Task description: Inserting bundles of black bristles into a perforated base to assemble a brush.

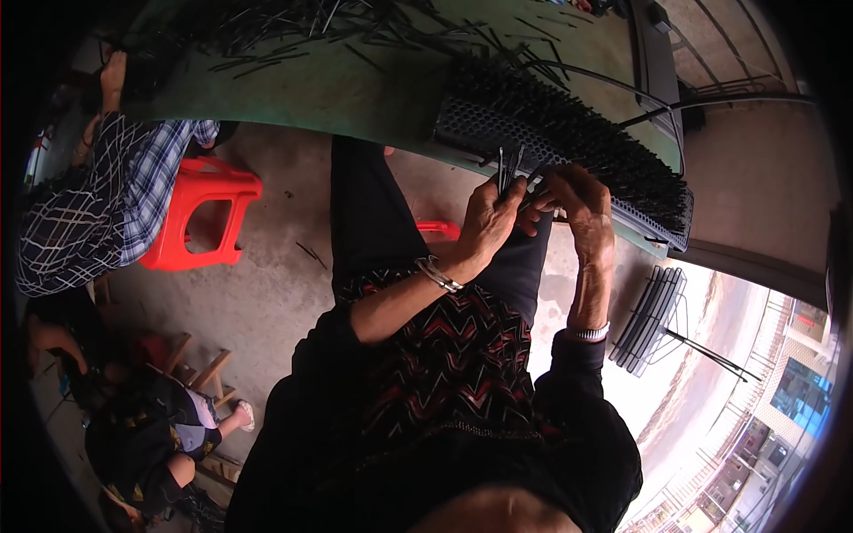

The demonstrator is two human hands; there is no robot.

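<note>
My left hand (489, 224) is closed around a small bunch of thin dark rods (507, 167) that point up past its thumb. Close beside it, my right hand (579, 197) has its fingers bent and pressed together at the bunch; what they pinch is hidden. Just beyond both hands, a long perforated rack (487, 131) lies at the table's edge. Its top is packed with rows of short black upright pieces (577, 129).
Loose black rods (267, 59) are strewn over the green table (391, 102). At left, a person in a plaid shirt (89, 204) is by a red stool (206, 213); another person (147, 435) sits lower left. A dark cable (613, 84) arcs over the rack.
</note>
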